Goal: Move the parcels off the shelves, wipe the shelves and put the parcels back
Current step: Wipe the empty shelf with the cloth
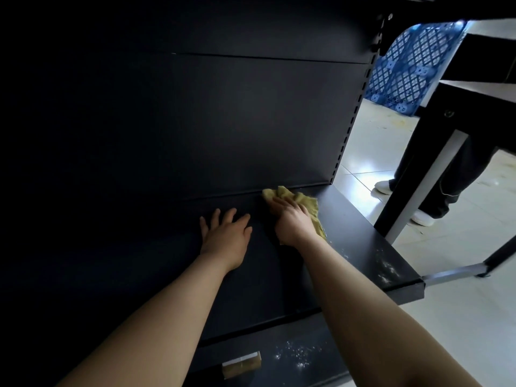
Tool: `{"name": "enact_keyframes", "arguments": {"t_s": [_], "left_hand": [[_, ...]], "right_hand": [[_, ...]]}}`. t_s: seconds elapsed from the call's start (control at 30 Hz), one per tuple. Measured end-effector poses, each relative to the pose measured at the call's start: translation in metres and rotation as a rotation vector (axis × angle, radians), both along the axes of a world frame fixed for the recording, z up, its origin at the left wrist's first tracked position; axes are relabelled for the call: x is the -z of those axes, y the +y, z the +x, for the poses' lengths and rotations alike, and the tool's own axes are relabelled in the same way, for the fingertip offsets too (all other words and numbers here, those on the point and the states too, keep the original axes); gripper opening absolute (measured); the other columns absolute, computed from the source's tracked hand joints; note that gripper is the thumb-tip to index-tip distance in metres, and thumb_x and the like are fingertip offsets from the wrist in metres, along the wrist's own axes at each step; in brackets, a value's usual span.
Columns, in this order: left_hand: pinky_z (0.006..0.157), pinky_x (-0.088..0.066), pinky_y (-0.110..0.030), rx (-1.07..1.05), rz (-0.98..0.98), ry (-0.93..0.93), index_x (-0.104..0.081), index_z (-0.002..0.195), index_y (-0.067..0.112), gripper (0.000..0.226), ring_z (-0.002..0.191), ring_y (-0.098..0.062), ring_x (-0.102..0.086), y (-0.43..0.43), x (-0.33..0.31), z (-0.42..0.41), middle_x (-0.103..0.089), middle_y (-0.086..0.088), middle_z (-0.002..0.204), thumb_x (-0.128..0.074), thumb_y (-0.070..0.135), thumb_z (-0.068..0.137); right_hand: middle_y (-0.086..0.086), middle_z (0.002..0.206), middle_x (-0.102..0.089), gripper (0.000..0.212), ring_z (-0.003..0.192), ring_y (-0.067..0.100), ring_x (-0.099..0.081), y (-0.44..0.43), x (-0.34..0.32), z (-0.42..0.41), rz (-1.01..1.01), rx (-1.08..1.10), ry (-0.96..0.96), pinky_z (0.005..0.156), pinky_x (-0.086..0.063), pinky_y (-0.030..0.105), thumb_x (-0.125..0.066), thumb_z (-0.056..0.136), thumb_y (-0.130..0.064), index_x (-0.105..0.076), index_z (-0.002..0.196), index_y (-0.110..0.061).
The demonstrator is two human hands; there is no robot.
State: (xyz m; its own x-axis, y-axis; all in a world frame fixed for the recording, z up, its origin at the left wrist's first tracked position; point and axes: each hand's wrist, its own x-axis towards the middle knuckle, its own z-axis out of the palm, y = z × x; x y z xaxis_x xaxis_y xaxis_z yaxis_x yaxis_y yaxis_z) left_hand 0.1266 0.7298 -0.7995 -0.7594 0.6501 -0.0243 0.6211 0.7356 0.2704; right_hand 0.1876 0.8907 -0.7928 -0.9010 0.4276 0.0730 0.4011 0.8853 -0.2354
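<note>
— Two bare forearms reach in from the bottom edge, nearest of all. What is the left hand [226, 236] doing?

— Lying palm down on the black shelf [363, 238], fingers straight and a little spread. It holds nothing.

— And the right hand [293, 223]?

— Just beside the left, slightly further in. Its fingers are bent over a bunched yellow-green cloth [308, 203] and press it onto the shelf. The fingertips are blurred, so I cannot tell how firm the hold is.

— Where on the shelf does the cloth sit?

— Toward the right end, at the back edge where the shelf meets the dark back panel [223, 121]. Cloth shows past the fingers and along the right side of the hand.

— How does the surface look?

— White specks [388, 270] lie on the shelf's front right corner. A lower shelf [293, 356] near the bottom edge is speckled too, and a small brownish strip [241, 364] lies on it. I cannot tell what that strip is.

— What lies to the right?

— A slotted upright [353, 121] ends the shelving. Beyond it is pale tiled floor [460, 317] and a black table [474, 104] with a grey-faced leg [427, 185]. A blue plastic lattice pallet [413, 62] stands tilted behind. Another person's dark trousers [446, 177] and white shoes [423, 217] show beside the table.
</note>
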Motion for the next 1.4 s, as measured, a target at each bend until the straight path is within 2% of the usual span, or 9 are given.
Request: {"name": "enact_keyframes", "arguments": {"t_s": [0.13, 0.33, 0.5, 0.67, 0.87, 0.97, 1.03, 1.13, 1.4], "left_hand": [[0.114, 0.002, -0.061, 0.011, -0.015, 0.024, -0.024, 0.147, 0.04, 0.045, 0.146, -0.028, -0.001, 0.008, -0.001, 0.001, -0.013, 0.006, 0.158, -0.02, 0.044, 0.102], [0.109, -0.002, -0.07, 0.052, -0.043, 0.024, -0.022, 0.146, 0.043, 0.044, 0.146, -0.031, -0.002, 0.017, -0.005, -0.001, -0.014, 0.007, 0.157, -0.019, 0.042, 0.102], [0.108, -0.001, -0.071, 0.056, -0.067, 0.011, -0.02, 0.146, 0.044, 0.044, 0.146, -0.032, -0.001, 0.018, -0.004, -0.001, -0.012, 0.007, 0.157, -0.018, 0.042, 0.103], [0.107, -0.002, -0.072, 0.048, -0.092, 0.008, -0.018, 0.146, 0.044, 0.043, 0.146, -0.033, 0.0, 0.02, -0.006, -0.002, -0.01, 0.005, 0.158, -0.017, 0.039, 0.103], [0.109, -0.004, -0.07, 0.018, -0.163, 0.014, -0.013, 0.148, 0.042, 0.046, 0.146, -0.035, 0.001, 0.024, -0.01, 0.001, -0.005, 0.004, 0.159, -0.022, 0.032, 0.104], [0.109, -0.005, -0.069, 0.021, -0.176, 0.014, -0.013, 0.149, 0.038, 0.048, 0.145, -0.036, 0.001, 0.025, -0.012, 0.005, -0.004, 0.001, 0.16, -0.026, 0.027, 0.104], [0.11, -0.006, -0.068, 0.028, -0.17, 0.016, -0.014, 0.15, 0.036, 0.048, 0.146, -0.035, -0.001, 0.023, -0.013, 0.009, -0.006, 0.0, 0.16, -0.025, 0.025, 0.104], [0.111, -0.008, -0.066, 0.038, -0.163, 0.023, -0.016, 0.15, 0.035, 0.05, 0.146, -0.032, -0.004, 0.02, -0.015, 0.02, -0.007, 0.001, 0.16, -0.029, 0.021, 0.103], [0.112, -0.008, -0.065, 0.047, -0.161, 0.015, -0.019, 0.148, 0.035, 0.049, 0.146, -0.031, -0.004, 0.014, -0.017, 0.062, -0.01, 0.002, 0.159, -0.031, 0.021, 0.103]], "right_hand": [[-0.01, 0.159, -0.017, 0.069, 0.147, 0.013, -0.008, 0.021, -0.005, -0.012, -0.007, -0.041, -0.059, 0.119, -0.01, 0.04, -0.045, 0.092, -0.019, -0.016, 0.151, -0.038], [-0.008, 0.159, -0.016, 0.076, 0.147, 0.017, -0.008, 0.058, -0.006, -0.016, -0.004, 0.116, -0.048, 0.117, -0.01, 0.046, -0.052, 0.088, -0.018, -0.017, 0.151, -0.041], [-0.004, 0.16, -0.011, 0.071, 0.147, 0.025, 0.006, 0.08, -0.006, -0.014, -0.095, 0.288, -0.112, 0.114, 0.005, 0.06, -0.048, 0.088, -0.016, -0.021, 0.15, -0.035], [-0.002, 0.162, 0.004, 0.071, 0.146, 0.03, 0.016, 0.093, -0.006, -0.007, -0.133, 0.439, -0.176, 0.111, 0.009, 0.064, -0.041, 0.091, -0.023, -0.007, 0.152, -0.035], [-0.001, 0.162, 0.001, 0.071, 0.148, 0.027, 0.008, 0.084, 0.001, 0.007, -0.111, 0.465, -0.117, 0.117, 0.005, 0.051, -0.035, 0.092, -0.022, 0.001, 0.154, -0.028], [-0.001, 0.162, -0.001, 0.077, 0.148, 0.026, 0.004, 0.071, 0.004, 0.022, -0.114, 0.397, -0.075, 0.117, 0.004, 0.046, -0.039, 0.091, -0.021, 0.006, 0.151, -0.036], [-0.001, 0.162, -0.005, 0.076, 0.148, 0.026, 0.001, 0.059, 0.004, 0.03, -0.069, 0.304, -0.089, 0.118, 0.001, 0.045, -0.041, 0.088, -0.019, -0.003, 0.151, -0.04], [-0.002, 0.161, -0.009, 0.069, 0.149, 0.022, 0.0, 0.04, 0.003, 0.046, -0.024, 0.214, -0.109, 0.118, -0.001, 0.043, -0.038, 0.089, -0.018, -0.017, 0.151, -0.035], [-0.003, 0.161, -0.008, 0.059, 0.149, 0.02, 0.0, 0.013, 0.003, 0.103, -0.011, 0.255, -0.057, 0.12, -0.001, 0.041, -0.031, 0.096, -0.024, -0.017, 0.153, -0.029]]}}
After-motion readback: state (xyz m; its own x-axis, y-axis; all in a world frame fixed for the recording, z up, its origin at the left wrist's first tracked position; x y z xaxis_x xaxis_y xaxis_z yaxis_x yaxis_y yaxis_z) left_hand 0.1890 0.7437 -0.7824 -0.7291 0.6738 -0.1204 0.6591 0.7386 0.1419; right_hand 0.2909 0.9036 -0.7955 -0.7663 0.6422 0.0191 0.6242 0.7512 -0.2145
